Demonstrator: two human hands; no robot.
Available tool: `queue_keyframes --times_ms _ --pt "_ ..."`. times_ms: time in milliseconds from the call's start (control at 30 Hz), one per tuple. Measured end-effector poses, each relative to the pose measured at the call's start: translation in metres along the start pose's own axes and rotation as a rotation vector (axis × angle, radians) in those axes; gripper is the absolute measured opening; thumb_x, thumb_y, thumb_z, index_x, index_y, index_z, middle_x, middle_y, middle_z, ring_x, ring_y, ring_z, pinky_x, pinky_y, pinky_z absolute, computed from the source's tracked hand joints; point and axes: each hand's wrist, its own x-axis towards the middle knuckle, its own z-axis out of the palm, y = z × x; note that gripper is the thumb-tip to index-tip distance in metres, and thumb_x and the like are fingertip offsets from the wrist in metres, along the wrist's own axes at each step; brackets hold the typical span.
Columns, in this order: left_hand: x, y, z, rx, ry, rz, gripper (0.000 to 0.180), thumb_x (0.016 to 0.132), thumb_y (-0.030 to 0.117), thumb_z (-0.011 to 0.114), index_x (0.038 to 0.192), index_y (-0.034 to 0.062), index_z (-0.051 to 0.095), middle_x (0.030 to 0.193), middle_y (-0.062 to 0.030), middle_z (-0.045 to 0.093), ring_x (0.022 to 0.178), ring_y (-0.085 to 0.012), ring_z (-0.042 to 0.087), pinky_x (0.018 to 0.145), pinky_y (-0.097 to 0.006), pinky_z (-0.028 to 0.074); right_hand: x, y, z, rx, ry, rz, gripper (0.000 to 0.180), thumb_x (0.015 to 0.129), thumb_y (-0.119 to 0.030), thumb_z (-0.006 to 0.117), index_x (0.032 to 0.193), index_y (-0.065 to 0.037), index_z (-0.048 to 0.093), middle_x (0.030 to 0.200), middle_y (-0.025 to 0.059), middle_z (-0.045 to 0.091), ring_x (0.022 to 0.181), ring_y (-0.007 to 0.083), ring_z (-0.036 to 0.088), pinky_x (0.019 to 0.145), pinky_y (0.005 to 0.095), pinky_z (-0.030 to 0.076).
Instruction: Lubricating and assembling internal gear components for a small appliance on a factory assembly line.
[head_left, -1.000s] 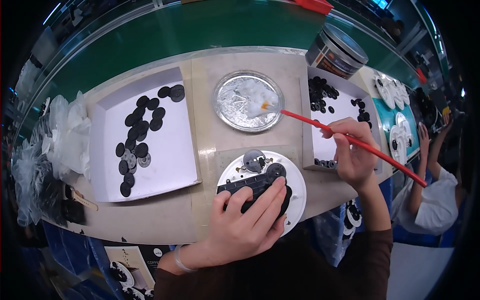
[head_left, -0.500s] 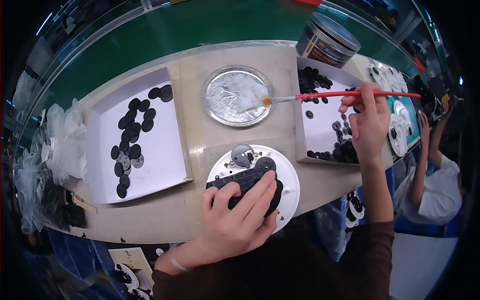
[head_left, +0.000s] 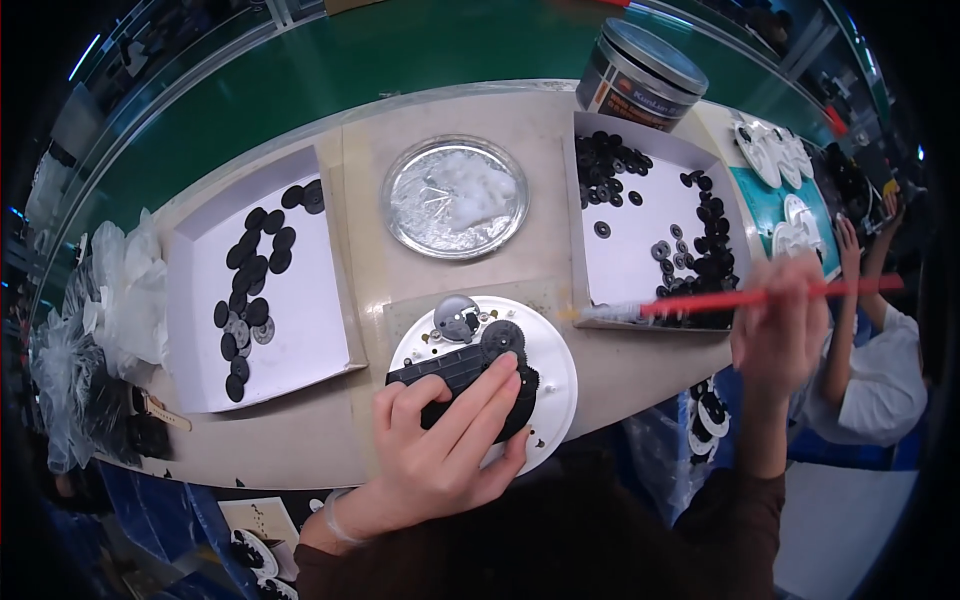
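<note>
Since the earlier frames the red-handled brush [head_left: 740, 299] has swung off the round foil dish of white grease [head_left: 456, 197] and now lies level, bristles near the right rim of the white round plastic plate [head_left: 548, 350]. Right hand [head_left: 778, 325], motion-blurred, is closed around the handle at the worktop's right edge, seemingly carrying grease toward the assembly. Left hand [head_left: 448, 440] lies flat, fingers spread, pressing down a black ribbed rectangular part [head_left: 445, 372] on the plate, likely to steady it. Plate sits at the near edge, middle, and also carries a black gear [head_left: 502, 339] and a grey metal disc [head_left: 457, 317].

Beige worktop [head_left: 360, 200]: white shallow tray with black flat discs [head_left: 262, 283] toward the left edge, white tray of small black gears [head_left: 655, 225] toward the right, foil dish between them at the back. Dark cylindrical tin with silver lid [head_left: 640, 73] stands at the far right corner. Crumpled clear plastic bags [head_left: 120, 300] pile at the left edge. Behind runs a green conveyor belt [head_left: 420, 50]. Another person's hands [head_left: 865, 230] work at the next station on the right, among more white plates [head_left: 775, 155].
</note>
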Motion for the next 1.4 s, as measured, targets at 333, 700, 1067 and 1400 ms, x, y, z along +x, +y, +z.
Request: queue_keyframes --times_ms 333,700,1067,1400 --pt "-0.001 0.002 -0.003 0.093 -0.007 0.001 0.032 0.056 0.020 0.066 0.085 0.0063 0.065 0.097 0.0009 0.063 0.074 -0.0167 0.038 0.068 -0.026 0.031 -0.025 -0.018 0.035 -0.531 -0.419 -0.491 0.029 0.090 -0.030 0.044 0.082 -0.004 0.052 0.066 0.0079 0.057 0.049 0.0153 0.054 0.043 0.0223 0.043" --pt "-0.003 0.003 -0.003 0.101 -0.012 -0.004 0.035 0.054 0.020 0.068 0.086 0.0063 0.064 0.096 -0.0003 0.064 0.076 -0.0172 0.039 0.070 -0.027 0.030 -0.019 -0.021 0.036 -0.468 -0.565 -0.592 0.019 0.082 -0.016 0.058 0.084 0.002 0.055 0.071 0.0108 0.056 0.053 0.0172 0.055 0.042 0.0222 0.045" --pt "-0.003 0.005 -0.003 0.179 -0.027 -0.048 0.027 0.059 0.028 0.065 0.080 0.0112 0.066 0.095 0.0096 0.063 0.076 -0.0133 0.036 0.076 -0.032 0.021 -0.013 -0.018 0.045 -0.416 -0.411 -0.412 0.026 0.088 -0.026 0.049 0.074 -0.005 0.054 0.063 0.0057 0.055 0.051 0.0138 0.051 0.043 0.0219 0.040" --pt "-0.005 0.004 -0.002 0.179 -0.011 -0.062 0.026 0.058 0.028 0.065 0.078 0.0109 0.066 0.094 0.0099 0.063 0.075 -0.0136 0.034 0.076 -0.033 0.020 -0.017 -0.020 0.041 -0.147 -0.041 0.003 0.024 0.089 -0.023 0.046 0.082 0.000 0.049 0.066 0.0100 0.054 0.047 0.0103 0.051 0.039 0.0170 0.037"
